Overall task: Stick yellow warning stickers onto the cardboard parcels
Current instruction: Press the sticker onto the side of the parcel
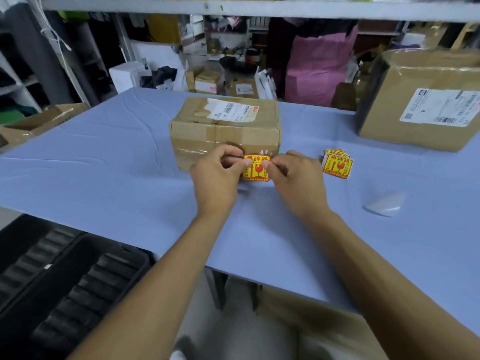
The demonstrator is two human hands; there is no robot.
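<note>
A yellow warning sticker (256, 168) with red print is pinched between both hands just in front of a small cardboard parcel (225, 128) in the middle of the table. My left hand (217, 178) grips its left edge and my right hand (298, 181) grips its right edge, thumbs on the front face. The sticker hangs upright, close to the parcel's near side; whether it touches the parcel I cannot tell. A small stack of the same yellow stickers (337, 165) lies on the table to the right. A bigger cardboard parcel (420, 100) with a white label stands at the far right.
A pale blue table (117, 172) carries everything. A piece of clear backing film (384, 205) lies at the right. An open cardboard box (39, 123) sits past the left edge, black crates (65, 276) below left. Shelves and clutter stand behind the table.
</note>
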